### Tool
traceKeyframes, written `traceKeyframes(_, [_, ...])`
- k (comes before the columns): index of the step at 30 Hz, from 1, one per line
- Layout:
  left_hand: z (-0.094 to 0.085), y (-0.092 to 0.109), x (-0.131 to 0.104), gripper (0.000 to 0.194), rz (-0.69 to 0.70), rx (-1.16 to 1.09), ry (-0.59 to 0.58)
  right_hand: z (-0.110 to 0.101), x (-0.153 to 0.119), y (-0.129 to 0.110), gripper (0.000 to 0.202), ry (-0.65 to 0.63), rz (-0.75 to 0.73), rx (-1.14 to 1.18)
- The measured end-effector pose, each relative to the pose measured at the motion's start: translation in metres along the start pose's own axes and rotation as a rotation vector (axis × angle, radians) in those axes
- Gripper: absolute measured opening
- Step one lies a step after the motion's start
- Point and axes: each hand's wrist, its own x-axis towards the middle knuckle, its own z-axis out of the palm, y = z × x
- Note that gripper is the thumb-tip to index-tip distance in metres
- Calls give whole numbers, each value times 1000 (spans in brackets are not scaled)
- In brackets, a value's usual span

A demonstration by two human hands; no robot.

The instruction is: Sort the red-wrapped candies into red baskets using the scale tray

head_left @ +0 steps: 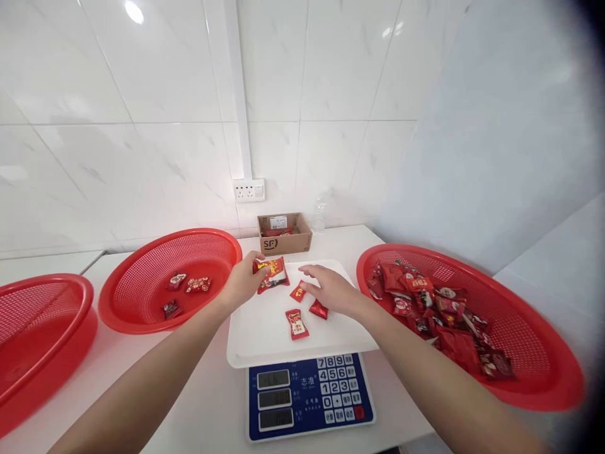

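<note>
My left hand (244, 279) pinches a red snack packet (275, 277) with yellow print above the back left of the white scale tray (259, 343). Over the tray's right side, my right hand (331, 288) has its thumb and fingers apart. Its thumb tip overlaps a small red candy with gold print (297, 293); whether they touch, I cannot tell. Below that palm lies a shiny red candy (319, 309), and nearer the front is a red and cream candy (297, 324). The tray sits on a blue digital scale (309, 397) with keys and three displays.
At right, a red plastic basket (543, 340) holds many wrapped sweets. A left basket (137, 277) contains three small packets, and another red basket (42, 353) stands farther left. Behind the tray are a cardboard box (288, 244) and a clear bottle (319, 215) by the tiled wall.
</note>
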Motion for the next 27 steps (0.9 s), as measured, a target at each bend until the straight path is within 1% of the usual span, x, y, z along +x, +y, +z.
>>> traceKeyframes(3, [-1, -4, -3, 23, 94, 153, -35, -7, -18, 4, 31, -39, 11, -114])
traceKeyframes(7, [10, -1, -13, 27, 226, 279, -139, -7, -32, 6, 35, -83, 19, -172])
traceKeyframes(9, [18, 3, -21, 39, 268, 314, -224, -3, -32, 8, 38, -110, -7, -164])
traceKeyframes(12, [27, 9, -31, 61, 320, 350, -354, 1, -28, 9, 48, -128, -57, -138])
traceKeyframes(14, [30, 13, -35, 64, 367, 361, -421, 4, -25, 10, 55, -119, -89, -126])
traceKeyframes(16, [31, 14, -37, 62, 408, 367, -459, 5, -22, 11, 55, -109, -126, -126])
traceKeyframes(20, [29, 11, -34, 60, 417, 392, -453, 8, -20, 13, 44, -127, -183, -167])
traceKeyframes(24, [28, 5, -28, 57, 412, 422, -415, 10, -23, 12, 37, -130, -172, -234])
traceKeyframes(27, [30, 2, -25, 49, 438, 429, -387, 11, -28, 10, 34, -127, -155, -275])
